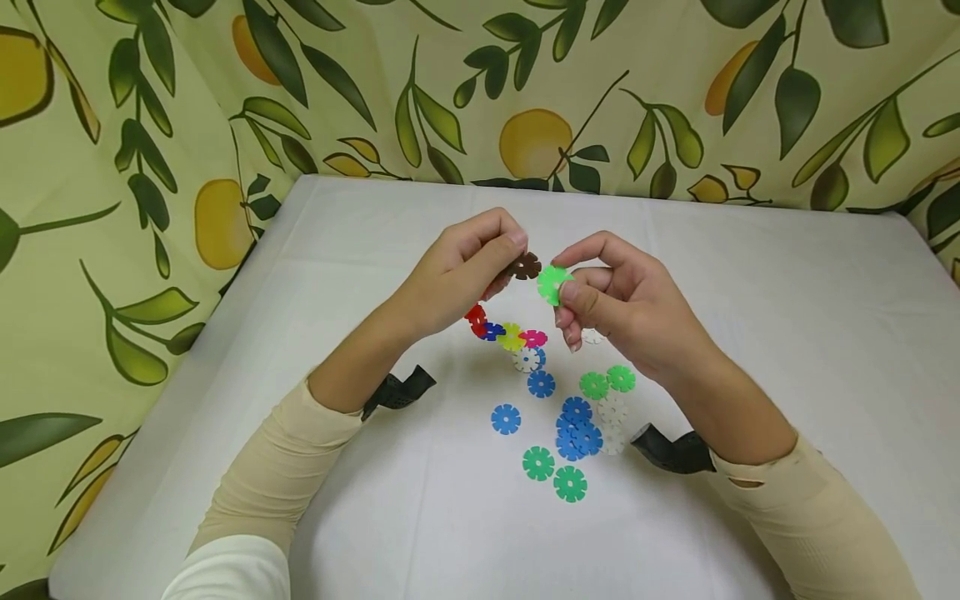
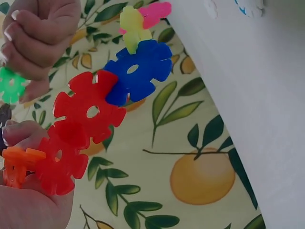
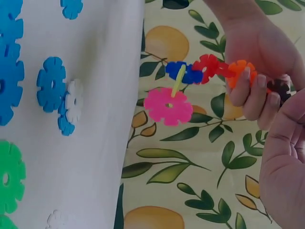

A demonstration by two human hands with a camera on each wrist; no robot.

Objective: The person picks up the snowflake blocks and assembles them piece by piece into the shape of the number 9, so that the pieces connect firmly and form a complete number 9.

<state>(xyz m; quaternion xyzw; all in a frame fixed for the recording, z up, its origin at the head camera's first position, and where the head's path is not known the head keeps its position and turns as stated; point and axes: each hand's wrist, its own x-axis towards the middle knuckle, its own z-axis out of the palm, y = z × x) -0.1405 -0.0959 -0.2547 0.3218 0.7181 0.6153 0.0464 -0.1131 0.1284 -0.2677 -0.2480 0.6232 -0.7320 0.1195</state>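
Note:
My left hand (image 1: 450,279) pinches a dark brown notched disc (image 1: 528,272) over the table. From that hand hangs a chain of interlocking plastic discs: an orange disc (image 3: 240,69), red discs (image 2: 76,107), a blue disc (image 2: 147,71), a yellow disc (image 2: 133,36) and a pink disc (image 3: 157,109) at the end. Between thumb and index finger, my right hand (image 1: 637,308) holds a bright green notched disc (image 1: 550,287). Its edge is close to the brown disc; whether they touch I cannot tell. The left fingers partly hide the chain's upper part.
Loose discs lie on the white table (image 1: 420,517) below the hands: a pile of blue discs (image 1: 576,437), white discs (image 1: 613,412), lighter green discs (image 1: 595,386) and darker green discs (image 1: 570,484). A fruit-patterned cloth (image 1: 450,50) hangs behind and to the left.

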